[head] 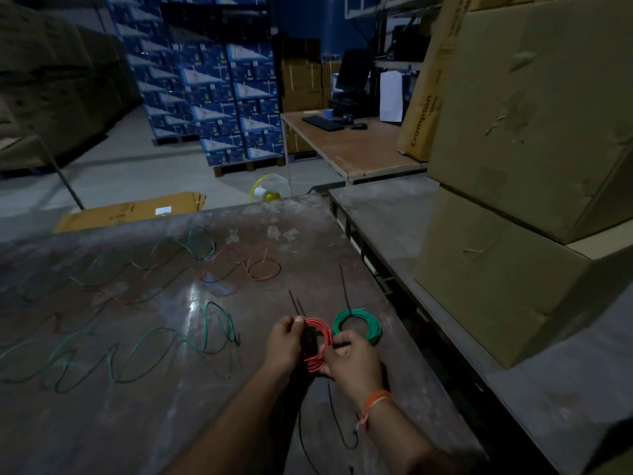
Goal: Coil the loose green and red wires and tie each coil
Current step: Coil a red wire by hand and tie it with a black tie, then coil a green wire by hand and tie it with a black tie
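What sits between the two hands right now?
The red coil, held upright between the left hand and right hand in the head view.

Left arm: bare forearm reaching in from the near edge, angled toward the far right.
Left hand point(283, 344): fingers curled, thumb and fingertips pinching at its far side.
Right arm: bare forearm entering from the near right, an orange band on the wrist.
Right hand point(349, 363): just right of the left hand, fingers curled in a grip.
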A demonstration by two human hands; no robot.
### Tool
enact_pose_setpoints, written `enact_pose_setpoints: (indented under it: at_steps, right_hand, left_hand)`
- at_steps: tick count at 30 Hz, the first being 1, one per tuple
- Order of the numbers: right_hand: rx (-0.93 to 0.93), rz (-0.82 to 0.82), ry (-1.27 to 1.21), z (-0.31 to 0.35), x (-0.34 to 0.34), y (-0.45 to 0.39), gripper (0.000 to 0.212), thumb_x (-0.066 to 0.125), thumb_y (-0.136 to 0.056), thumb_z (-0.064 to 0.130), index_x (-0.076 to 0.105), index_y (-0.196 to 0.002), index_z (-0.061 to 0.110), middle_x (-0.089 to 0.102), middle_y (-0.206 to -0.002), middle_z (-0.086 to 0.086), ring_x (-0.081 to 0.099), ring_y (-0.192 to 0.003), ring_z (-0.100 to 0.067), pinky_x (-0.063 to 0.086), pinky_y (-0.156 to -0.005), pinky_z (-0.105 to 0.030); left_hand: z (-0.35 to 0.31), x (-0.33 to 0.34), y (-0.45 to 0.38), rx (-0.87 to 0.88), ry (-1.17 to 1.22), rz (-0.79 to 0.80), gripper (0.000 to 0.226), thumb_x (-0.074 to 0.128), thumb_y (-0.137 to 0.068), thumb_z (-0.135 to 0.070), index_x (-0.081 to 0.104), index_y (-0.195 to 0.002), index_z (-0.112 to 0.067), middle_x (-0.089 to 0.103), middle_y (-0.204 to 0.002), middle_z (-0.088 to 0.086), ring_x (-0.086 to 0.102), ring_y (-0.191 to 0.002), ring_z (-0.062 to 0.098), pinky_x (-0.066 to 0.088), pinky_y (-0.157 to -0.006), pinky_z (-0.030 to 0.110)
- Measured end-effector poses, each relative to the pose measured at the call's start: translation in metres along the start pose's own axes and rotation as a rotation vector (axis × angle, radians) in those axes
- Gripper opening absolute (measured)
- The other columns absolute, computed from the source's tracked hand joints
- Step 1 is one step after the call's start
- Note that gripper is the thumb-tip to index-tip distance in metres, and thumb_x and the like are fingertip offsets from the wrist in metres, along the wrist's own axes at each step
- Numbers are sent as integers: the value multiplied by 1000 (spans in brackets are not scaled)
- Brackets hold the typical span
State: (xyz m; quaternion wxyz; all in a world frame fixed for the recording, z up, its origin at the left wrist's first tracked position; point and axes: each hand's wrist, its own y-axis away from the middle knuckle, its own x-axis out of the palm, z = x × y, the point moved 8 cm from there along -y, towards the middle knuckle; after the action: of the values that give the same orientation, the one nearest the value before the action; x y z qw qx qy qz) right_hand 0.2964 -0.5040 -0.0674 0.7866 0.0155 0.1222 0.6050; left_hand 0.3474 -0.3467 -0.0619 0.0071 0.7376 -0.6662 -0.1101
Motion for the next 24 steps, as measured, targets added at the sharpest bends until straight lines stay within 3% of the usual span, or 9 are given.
enact_pose_setpoints:
  at_steps: [4,8,14,17,24]
  right_hand:
    - [37,-77,112,-13,6,-18,12,75,-80,16,63,-80,18,73,-66,-4,74,-62,-22,63,-65,-45]
    - [40,-147,209,-19,9,-27,13,72,-81,25,62,-76,19,73,-64,-1,73,-65,-17,62,-71,-39]
    - [-24,-203,361,-7,0,-17,12,68,-86,28,65,-84,17,73,-74,1,71,-74,-18,58,-73,-31]
    - [-122,-210,417,8,-6,-6,6,67,-88,22,65,-88,16,72,-76,1,70,-76,-19,54,-69,-29]
    - [-363,-118,494,44,17,24,11,58,-84,33,57,-94,36,68,-79,14,67,-74,-10,57,-66,-35]
  left_hand:
    - [16,3,-33,60,-316,17,44,44,-88,-49,61,-87,-9,69,-88,14,66,-86,32,54,-81,49]
    - [1,-2,-37,177,-558,-11,47,37,-86,-48,63,-93,-9,68,-92,14,63,-89,33,50,-81,48]
    - [-6,-11,-26,251,-560,-40,30,47,-100,-36,64,-102,-12,64,-98,6,58,-95,25,47,-86,43]
    - [-5,-22,-19,270,-552,-67,20,51,-102,-27,64,-109,-13,60,-105,4,54,-99,17,42,-84,32]
    - [-13,-70,30,419,-438,-137,26,45,-96,-41,65,-92,-24,62,-91,-11,57,-90,3,44,-76,21]
